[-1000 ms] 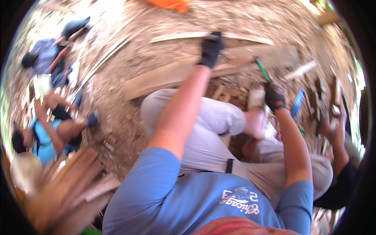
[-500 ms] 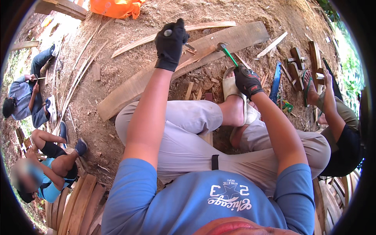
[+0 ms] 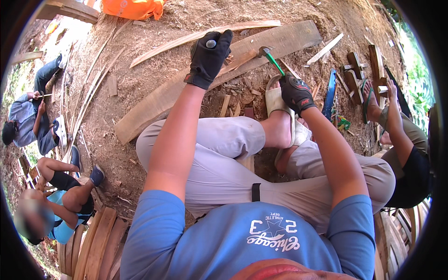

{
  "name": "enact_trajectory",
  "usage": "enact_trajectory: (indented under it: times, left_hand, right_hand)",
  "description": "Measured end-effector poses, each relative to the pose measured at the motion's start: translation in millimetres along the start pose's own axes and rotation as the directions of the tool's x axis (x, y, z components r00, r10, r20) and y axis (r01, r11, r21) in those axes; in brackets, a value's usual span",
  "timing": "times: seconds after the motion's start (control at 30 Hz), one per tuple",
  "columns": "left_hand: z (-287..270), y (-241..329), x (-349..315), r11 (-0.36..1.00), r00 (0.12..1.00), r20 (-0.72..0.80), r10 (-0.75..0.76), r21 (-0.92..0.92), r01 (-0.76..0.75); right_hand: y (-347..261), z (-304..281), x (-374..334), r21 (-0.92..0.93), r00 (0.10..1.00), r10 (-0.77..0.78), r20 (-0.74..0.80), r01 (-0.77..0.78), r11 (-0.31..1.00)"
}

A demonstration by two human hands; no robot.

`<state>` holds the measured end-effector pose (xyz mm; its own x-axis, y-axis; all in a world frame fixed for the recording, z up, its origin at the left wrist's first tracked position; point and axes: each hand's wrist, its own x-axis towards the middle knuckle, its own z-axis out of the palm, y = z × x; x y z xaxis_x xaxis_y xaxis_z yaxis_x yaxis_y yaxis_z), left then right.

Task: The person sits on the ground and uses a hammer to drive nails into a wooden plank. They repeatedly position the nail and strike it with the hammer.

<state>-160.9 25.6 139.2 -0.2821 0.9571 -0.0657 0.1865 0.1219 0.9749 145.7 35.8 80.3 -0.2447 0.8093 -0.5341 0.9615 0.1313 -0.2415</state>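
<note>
Plainly, the left arm [image 3: 173, 135] reaches well forward, nearly straight, its black-gloved left grip [image 3: 206, 60] clenched around a round-ended tool [image 3: 211, 44]; only a smooth, silvery disc shows clearly. The right arm [image 3: 336, 144] angles inward, and the right grip [image 3: 296, 94], also in a dark glove, wraps the slim green handle of a hammer [image 3: 274, 62]. Its metal head sits at the end of a rough, reddish-brown wood strip [image 3: 241, 62]; whether they touch, I cannot tell. Beneath the strip lies a broad, flat, tan plank [image 3: 156, 109] on crumbly brown soil [image 3: 114, 128] littered with pale shavings [image 3: 154, 39].
</note>
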Motion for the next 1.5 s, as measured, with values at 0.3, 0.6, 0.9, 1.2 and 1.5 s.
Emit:
enact_trajectory:
  times: [0.3,0.6,0.9,1.2,1.5]
  left_hand:
    - [3.6,1.1,-5.1,1.000,0.997,-0.076,-0.011,-0.009,0.010]
    - [8.8,-0.9,-15.4,0.980,0.994,-0.109,0.020,0.197,0.002]
    - [10.7,-35.8,-0.1,0.970,0.993,-0.086,0.086,0.236,-0.064]
    - [4.9,-36.9,-3.6,0.984,0.986,-0.124,0.112,0.154,-0.092]
    - [7.3,-11.4,1.9,0.949,0.996,-0.093,-0.006,0.312,0.035]
  right_hand:
    - [-2.9,0.2,-1.7,0.041,1.000,0.008,0.000,-0.008,0.999]
    - [-66.4,-106.9,-56.0,0.112,0.747,-0.448,-0.490,0.564,0.818]
    - [-127.3,-158.2,-134.8,-0.205,0.794,-0.476,-0.377,0.430,0.879]
    - [-125.2,-121.7,-116.7,-0.006,0.863,-0.397,-0.313,0.416,0.909]
    - [-65.8,-27.0,-39.4,0.024,0.968,-0.165,-0.190,0.173,0.985]
